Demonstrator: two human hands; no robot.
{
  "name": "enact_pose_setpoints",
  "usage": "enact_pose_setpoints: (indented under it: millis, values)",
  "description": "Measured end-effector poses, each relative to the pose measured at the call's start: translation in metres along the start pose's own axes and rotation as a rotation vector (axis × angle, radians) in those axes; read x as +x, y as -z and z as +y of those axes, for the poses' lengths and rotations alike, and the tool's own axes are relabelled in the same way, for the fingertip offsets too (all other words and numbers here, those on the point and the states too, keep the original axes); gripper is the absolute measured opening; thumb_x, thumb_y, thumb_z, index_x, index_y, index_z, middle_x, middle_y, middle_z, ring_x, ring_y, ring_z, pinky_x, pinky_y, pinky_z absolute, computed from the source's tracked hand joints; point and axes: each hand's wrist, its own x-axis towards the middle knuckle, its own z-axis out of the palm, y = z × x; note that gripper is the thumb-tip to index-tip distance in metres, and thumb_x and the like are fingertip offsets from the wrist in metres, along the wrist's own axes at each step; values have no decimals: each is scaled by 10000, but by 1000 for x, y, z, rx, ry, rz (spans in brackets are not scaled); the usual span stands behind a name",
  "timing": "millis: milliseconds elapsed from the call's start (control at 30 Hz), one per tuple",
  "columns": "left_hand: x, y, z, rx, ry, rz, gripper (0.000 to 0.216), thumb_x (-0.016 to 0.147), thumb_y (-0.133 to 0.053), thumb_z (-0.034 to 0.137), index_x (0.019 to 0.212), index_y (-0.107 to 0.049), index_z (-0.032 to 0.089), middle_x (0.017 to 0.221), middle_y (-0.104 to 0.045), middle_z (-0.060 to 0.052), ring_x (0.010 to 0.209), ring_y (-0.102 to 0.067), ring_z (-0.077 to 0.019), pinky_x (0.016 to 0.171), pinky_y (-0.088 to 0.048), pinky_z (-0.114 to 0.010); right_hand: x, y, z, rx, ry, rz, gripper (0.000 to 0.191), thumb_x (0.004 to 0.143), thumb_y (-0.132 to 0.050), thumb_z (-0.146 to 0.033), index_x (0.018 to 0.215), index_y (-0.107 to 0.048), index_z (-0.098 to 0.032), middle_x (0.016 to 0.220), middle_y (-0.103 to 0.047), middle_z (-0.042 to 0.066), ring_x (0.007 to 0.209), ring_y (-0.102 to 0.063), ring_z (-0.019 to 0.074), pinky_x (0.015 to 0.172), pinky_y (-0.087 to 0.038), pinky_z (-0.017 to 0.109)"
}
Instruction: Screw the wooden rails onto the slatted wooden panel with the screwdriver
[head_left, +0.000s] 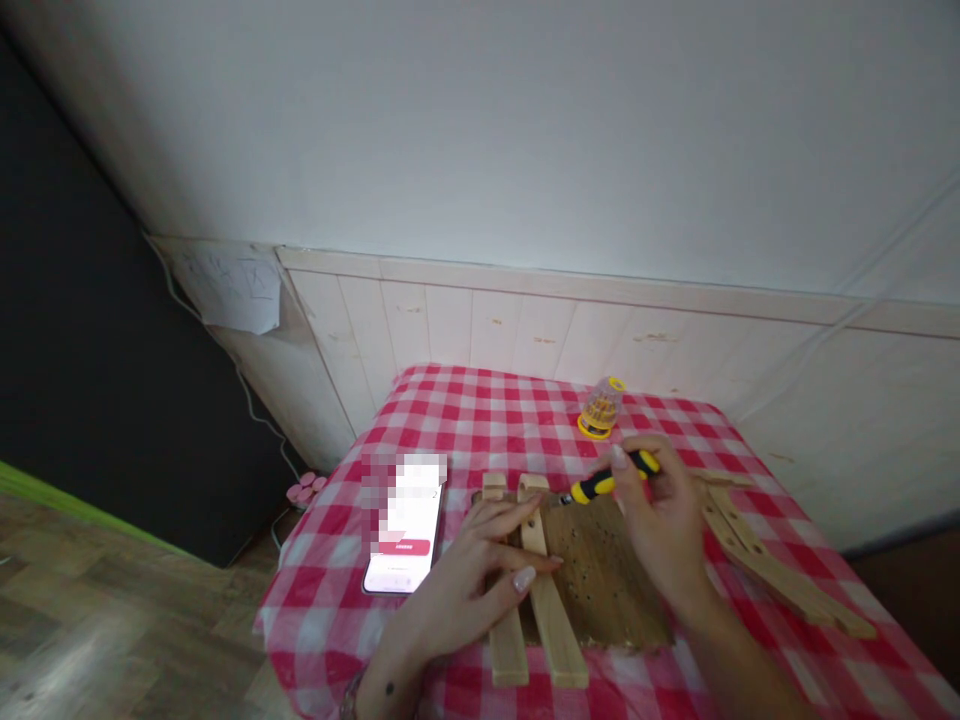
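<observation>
My right hand (664,535) is closed around the yellow-and-black handle of a screwdriver (594,487). The screwdriver points left, its tip close to the upper part of a pale wooden slat (556,625) with dark screw holes. My left hand (484,560) lies over this slat and a second wooden slat (509,648) beside it, fingers stretched across them and pressing down. Both slats rest on a brown wooden board (607,580) marked with many small holes. Part of the slats is hidden under my left fingers.
A lit phone (405,540) lies left of the board. Behind stands a clear bit case (600,410) with yellow ends. More joined wooden slats (772,565) lie at the right. A red-and-white checked tablecloth (480,405) covers the table, which stands against a white panelled wall (510,330).
</observation>
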Motion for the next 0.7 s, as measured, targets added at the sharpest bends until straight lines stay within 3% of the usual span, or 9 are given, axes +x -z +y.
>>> enact_pose_setpoints:
  millis: [133,267,367,533,700]
  values:
    - [-4,-4,-8,2,-5,27,588,1111,-293,577,1262,-760,254,1638,-448,-65,1493,-408,-306,1223,-280,-539,13,4,6,286,-235,186,347,864,-753,-564,937,-632,-247,690,-676,-43,616,-662,160,602,-556,272]
    - [-9,-9,-17,-4,-13,86,549,1118,-310,549,1272,-734,236,1588,-512,-97,1455,-465,-300,1218,-315,-544,23,7,10,593,-449,272,464,747,-838,-608,971,-705,-225,714,-650,-52,647,-629,124,624,-563,233]
    - [-11,-10,-21,-2,-43,112,493,1134,-314,493,1274,-714,241,1524,-581,-95,1429,-506,-279,1242,-293,-528,32,15,14,776,-603,259,400,761,-845,-565,913,-714,-218,706,-622,-59,633,-609,93,608,-566,181]
    - [-12,-11,-26,-20,-154,142,495,1147,-245,471,1342,-655,273,1399,-682,-58,1408,-528,-246,1265,-267,-493,50,34,21,862,-813,186,291,966,-658,-428,759,-604,-231,615,-513,-71,535,-559,78,548,-577,156]
    - [-14,-13,-31,-16,-172,140,531,1137,-218,521,1346,-649,292,1425,-670,-47,1414,-524,-247,1265,-269,-499,56,53,23,758,-810,60,273,964,-654,-386,761,-585,-218,596,-424,-89,393,-343,42,345,-368,95]
